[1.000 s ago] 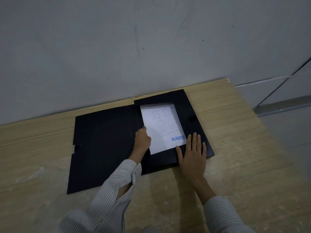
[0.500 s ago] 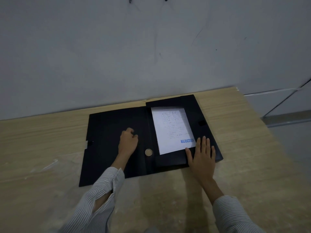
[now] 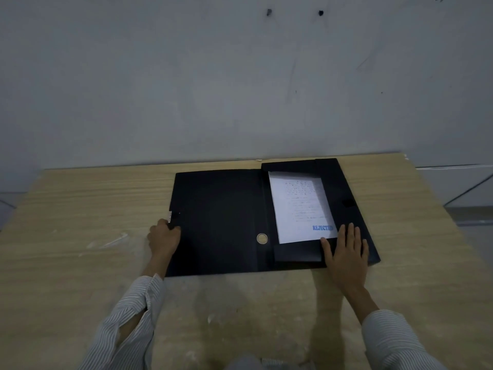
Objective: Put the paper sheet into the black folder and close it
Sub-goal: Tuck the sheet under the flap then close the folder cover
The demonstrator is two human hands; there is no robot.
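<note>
Black folder (image 3: 221, 222), lying open and flat on your wooden table (image 3: 80, 209). Contents: one paper sheet (image 3: 300, 206), printed, stamped REJECTED in blue, lying in the right-hand tray under the corner flaps. Your left hand (image 3: 164, 237) curls over the cover's outer left edge, gripping it. Your right hand (image 3: 345, 252) rests flat, fingers spread, on the tray's near right corner, thumb touching the sheet.

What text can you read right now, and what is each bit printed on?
"REJECTED": blue stamp at the near right corner of the paper sheet lying in the open black folder.
Body text on the sheet: too small and blurred to read.
White tab on the folder's left edge: nothing legible.
</note>
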